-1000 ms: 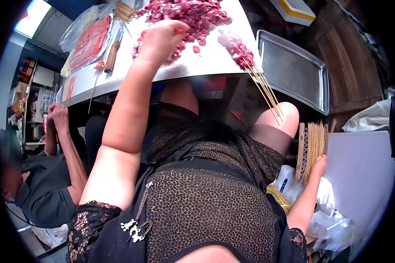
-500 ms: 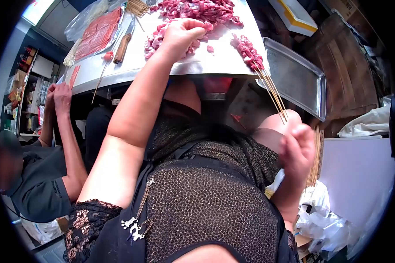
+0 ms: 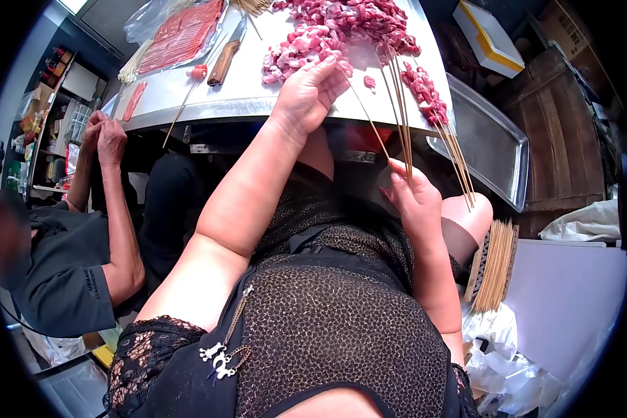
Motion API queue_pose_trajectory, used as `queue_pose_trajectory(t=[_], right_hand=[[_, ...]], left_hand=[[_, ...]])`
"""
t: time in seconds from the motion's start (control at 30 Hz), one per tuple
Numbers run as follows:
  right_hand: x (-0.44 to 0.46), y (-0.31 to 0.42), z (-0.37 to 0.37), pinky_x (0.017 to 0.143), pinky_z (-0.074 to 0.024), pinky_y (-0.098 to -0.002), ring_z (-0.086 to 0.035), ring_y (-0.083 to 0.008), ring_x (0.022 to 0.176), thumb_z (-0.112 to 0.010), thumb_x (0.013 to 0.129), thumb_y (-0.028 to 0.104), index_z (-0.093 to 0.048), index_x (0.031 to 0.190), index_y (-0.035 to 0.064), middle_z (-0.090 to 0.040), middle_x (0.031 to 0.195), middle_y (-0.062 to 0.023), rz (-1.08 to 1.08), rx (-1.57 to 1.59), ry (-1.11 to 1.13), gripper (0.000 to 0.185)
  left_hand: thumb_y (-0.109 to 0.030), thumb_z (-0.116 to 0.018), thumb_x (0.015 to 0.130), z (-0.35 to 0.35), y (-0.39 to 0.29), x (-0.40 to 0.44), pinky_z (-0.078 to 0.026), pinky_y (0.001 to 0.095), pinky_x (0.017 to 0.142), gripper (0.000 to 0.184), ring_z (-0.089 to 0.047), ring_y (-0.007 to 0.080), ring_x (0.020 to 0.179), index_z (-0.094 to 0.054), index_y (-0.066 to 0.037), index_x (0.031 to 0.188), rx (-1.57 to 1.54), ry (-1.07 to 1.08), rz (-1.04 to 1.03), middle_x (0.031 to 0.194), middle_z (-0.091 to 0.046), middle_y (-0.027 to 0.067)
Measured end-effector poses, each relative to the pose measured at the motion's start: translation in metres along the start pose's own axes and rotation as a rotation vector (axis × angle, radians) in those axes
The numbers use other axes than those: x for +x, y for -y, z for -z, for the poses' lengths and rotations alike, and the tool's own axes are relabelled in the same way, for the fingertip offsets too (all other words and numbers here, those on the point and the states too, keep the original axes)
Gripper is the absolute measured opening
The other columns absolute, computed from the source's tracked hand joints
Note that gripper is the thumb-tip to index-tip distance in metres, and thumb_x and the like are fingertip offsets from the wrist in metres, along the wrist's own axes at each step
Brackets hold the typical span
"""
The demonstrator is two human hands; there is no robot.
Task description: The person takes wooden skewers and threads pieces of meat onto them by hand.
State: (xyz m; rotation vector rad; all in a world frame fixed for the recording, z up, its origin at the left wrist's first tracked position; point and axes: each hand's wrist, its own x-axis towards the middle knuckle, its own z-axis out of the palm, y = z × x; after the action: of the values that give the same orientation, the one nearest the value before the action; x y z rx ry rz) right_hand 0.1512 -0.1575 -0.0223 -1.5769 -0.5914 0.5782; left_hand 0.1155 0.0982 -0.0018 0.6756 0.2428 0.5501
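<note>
My left hand (image 3: 309, 95) is raised at the near edge of the meat pile (image 3: 352, 28), its fingers curled and pinched on a small pink meat piece (image 3: 345, 67). My right hand (image 3: 416, 205) grips several thin bamboo skewers (image 3: 403, 122) by their lower ends. One of them slants away from the bunch, its tip close to my left fingertips. To the right, several skewers loaded with meat (image 3: 425, 94) lie on the white table (image 3: 244, 108), their bare ends past its edge. A single meat piece (image 3: 369, 84) lies between.
At left, another person's hands (image 3: 106, 139) are by the table edge. A wooden-handled knife (image 3: 224, 63), a skewer with red meat (image 3: 198, 72) and a bag of red strips (image 3: 181, 42) lie there. Right are a metal tray (image 3: 491, 143), a skewer holder (image 3: 493, 268) and a foam box (image 3: 488, 42).
My right hand has come from the skewer holder up towards the table and now holds several skewers. My left hand has drawn slightly nearer and turned its palm up.
</note>
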Motion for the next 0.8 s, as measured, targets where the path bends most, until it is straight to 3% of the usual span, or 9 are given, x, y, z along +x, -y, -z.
queue_pose_trajectory(t=[0.13,0.43,0.8], right_hand=[[-0.007,0.002,0.008,0.053,-0.0402,-0.018,-0.047,-0.0029,0.057,-0.056,0.09,0.006,-0.063,0.113,0.0043,-0.053,0.066,0.0046,-0.024,-0.014,-0.011,0.023],[-0.013,0.007,0.01,0.054,-0.0399,-0.0175,-0.047,-0.0025,0.059,-0.056,0.09,0.006,-0.063,0.113,0.0034,-0.054,0.07,0.0047,0.002,0.041,0.029,0.024],[-0.015,0.003,0.026,0.052,-0.038,-0.0171,-0.045,-0.002,0.058,-0.058,0.089,0.005,-0.064,0.111,0.0036,-0.055,0.071,0.0053,-0.011,0.034,0.035,0.023]], left_hand=[[-0.013,-0.052,0.094,-0.011,0.0,-0.004,-0.056,0.0328,0.081,0.02,-0.064,0.0228,0.095,-0.057,0.002,0.107,0.127,-0.055,0.005,0.103,-0.064,0.0143],[-0.009,-0.053,0.092,-0.019,0.0,-0.01,-0.057,0.035,0.08,0.02,-0.066,0.0246,0.092,-0.056,0.005,0.105,0.208,-0.13,-0.043,0.101,-0.064,0.0177],[-0.012,-0.053,0.093,-0.026,0.002,-0.026,-0.055,0.0356,0.082,0.023,-0.065,0.0237,0.091,-0.055,0.003,0.111,0.23,-0.004,0.036,0.101,-0.064,0.0171]])
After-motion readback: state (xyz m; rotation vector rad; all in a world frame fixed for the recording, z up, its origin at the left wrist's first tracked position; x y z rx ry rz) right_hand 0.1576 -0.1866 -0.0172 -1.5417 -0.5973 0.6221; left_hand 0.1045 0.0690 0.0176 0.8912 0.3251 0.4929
